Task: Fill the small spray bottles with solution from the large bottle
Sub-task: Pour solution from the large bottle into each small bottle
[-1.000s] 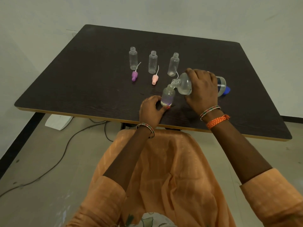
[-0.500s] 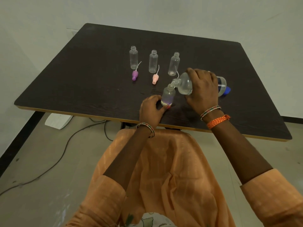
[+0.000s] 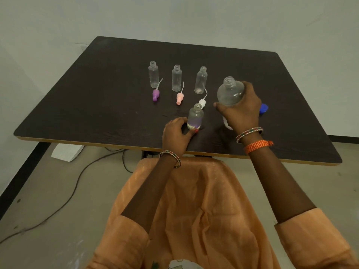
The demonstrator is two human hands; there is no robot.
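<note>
My right hand [image 3: 240, 111] grips the large clear bottle [image 3: 230, 92], which stands upright with its open neck up, to the right of a small bottle. My left hand [image 3: 177, 133] holds that small clear bottle [image 3: 195, 117] at its base on the dark table [image 3: 97, 98]; it holds some liquid. Three more small clear bottles [image 3: 153, 76] [image 3: 176, 77] [image 3: 201, 80] stand uncapped in a row further back. A purple spray head [image 3: 155, 95], a pink spray head [image 3: 179, 98] and a white spray head [image 3: 202, 103] lie in front of them.
A blue cap [image 3: 263, 108] lies on the table just right of my right hand. Something white [image 3: 226, 123] peeks out under my right wrist. Cables [image 3: 77, 183] and a white box [image 3: 67, 152] lie on the floor under the table's left side.
My right hand has tipped the large bottle from pouring into the small bottle back to upright and moved it away to the right. My left hand stays on the small bottle.
</note>
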